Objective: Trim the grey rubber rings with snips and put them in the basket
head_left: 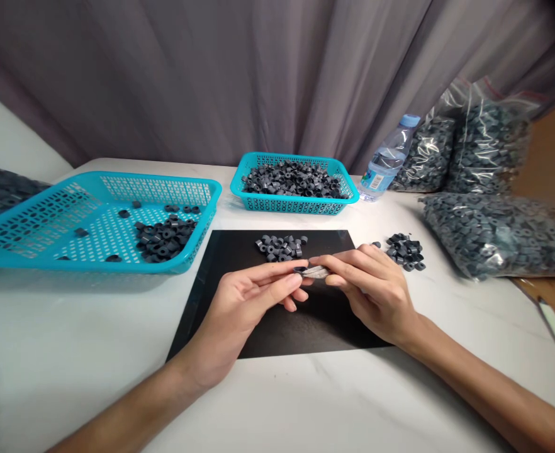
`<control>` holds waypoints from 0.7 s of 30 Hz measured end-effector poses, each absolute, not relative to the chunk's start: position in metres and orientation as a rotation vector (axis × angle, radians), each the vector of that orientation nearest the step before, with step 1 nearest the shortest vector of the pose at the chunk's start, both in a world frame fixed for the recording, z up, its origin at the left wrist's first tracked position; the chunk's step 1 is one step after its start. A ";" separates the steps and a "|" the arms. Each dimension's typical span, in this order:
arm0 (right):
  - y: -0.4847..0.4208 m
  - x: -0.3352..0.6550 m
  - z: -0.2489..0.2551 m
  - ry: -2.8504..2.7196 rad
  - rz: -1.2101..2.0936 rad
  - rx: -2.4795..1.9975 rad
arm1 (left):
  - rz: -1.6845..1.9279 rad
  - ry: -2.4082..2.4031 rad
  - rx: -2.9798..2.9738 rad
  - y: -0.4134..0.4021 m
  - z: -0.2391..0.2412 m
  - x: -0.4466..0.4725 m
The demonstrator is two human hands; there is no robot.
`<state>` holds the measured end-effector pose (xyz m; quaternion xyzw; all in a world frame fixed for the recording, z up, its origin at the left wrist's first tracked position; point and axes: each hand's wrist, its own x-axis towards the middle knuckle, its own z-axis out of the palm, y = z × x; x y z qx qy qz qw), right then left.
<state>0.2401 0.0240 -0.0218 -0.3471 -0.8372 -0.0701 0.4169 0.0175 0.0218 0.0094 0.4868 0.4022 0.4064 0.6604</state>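
Observation:
Both my hands meet above a black mat (pixel 277 327) on the white table. My left hand (pixel 252 299) pinches a small dark grey ring (pixel 300 269) between thumb and fingertips. My right hand (pixel 367 286) is closed on a small silvery tool or strip (pixel 316 272) whose tip touches that ring. Just beyond the fingertips lies a small pile of grey rings (pixel 282 247) on the mat. Another small pile of rings (pixel 404 251) lies on the table to the right of my right hand.
A turquoise basket (pixel 46 220) at the left holds some rings. A second turquoise basket (pixel 296 201) behind the mat is full of them. A water bottle (pixel 387 158) and clear bags of rings (pixel 494 233) stand at the right. A grey curtain hangs behind.

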 end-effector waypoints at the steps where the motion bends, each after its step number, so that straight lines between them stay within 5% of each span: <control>1: 0.024 0.240 -0.022 -2.099 -0.174 -0.872 | 0.919 0.911 1.101 0.022 0.009 0.017; 21: 0.026 0.242 -0.021 -1.955 -0.030 -0.928 | 0.899 0.932 1.092 0.023 0.010 0.017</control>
